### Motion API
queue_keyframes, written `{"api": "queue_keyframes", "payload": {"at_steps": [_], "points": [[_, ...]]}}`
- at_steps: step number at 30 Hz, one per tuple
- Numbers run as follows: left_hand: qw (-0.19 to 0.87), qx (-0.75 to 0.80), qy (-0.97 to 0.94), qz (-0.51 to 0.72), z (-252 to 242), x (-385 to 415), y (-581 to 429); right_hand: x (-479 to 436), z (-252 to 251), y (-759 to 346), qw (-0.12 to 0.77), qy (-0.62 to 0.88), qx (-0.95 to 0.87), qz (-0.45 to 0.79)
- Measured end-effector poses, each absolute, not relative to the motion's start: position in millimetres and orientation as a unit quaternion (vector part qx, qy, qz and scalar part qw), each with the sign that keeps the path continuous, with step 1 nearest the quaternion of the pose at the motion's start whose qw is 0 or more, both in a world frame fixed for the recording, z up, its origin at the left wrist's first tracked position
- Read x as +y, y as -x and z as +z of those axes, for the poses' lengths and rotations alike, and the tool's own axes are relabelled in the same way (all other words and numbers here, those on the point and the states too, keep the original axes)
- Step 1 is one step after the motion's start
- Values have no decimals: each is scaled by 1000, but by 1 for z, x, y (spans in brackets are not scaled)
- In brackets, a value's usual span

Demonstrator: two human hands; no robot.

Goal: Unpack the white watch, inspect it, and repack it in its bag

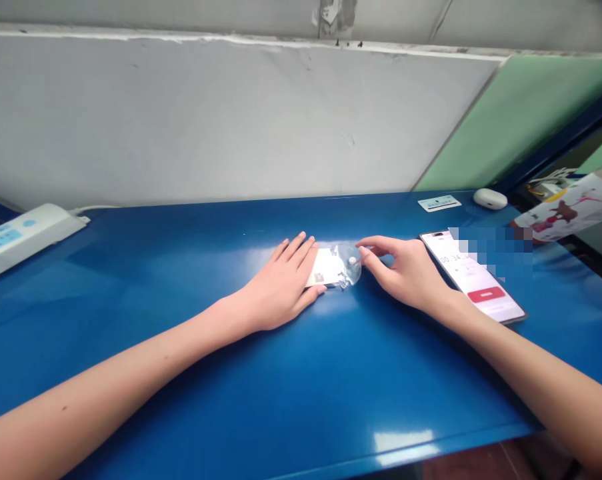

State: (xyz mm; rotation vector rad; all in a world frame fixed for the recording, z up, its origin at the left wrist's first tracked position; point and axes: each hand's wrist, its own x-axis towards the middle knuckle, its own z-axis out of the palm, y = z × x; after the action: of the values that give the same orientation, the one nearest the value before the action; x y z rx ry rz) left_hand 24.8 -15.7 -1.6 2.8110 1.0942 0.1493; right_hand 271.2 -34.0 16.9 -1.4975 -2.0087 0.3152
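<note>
A small clear plastic packet (349,268) with a white printed card (329,265) inside lies on the blue table (301,400). My left hand (285,283) rests flat over the left part of the packet, its fingers stretched out. At the packet's right end is my right hand (401,270), with thumb and index finger bent close together at the plastic edge. Part of the card is hidden under my left hand.
Right of my right hand lies a phone (481,287) with a lit screen. Behind it are a small card (439,203) and a white case (490,199). A printed bag (571,207) stands far right, a white power strip (31,237) far left. A wall (205,120) borders the table's back.
</note>
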Motion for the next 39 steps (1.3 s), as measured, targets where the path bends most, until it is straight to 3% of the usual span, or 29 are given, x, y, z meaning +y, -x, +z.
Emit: {"api": "queue_keyframes", "payload": {"at_steps": [5, 11, 39], "points": [[56, 355, -932, 51, -3, -16, -24, -40, 16, -266, 346, 499, -769, 200], [52, 357, -931, 56, -4, -16, -24, -37, 9, -266, 314, 420, -824, 213], [48, 351, -934, 51, -3, -15, -26, -50, -1, -257, 231, 375, -892, 97]]}}
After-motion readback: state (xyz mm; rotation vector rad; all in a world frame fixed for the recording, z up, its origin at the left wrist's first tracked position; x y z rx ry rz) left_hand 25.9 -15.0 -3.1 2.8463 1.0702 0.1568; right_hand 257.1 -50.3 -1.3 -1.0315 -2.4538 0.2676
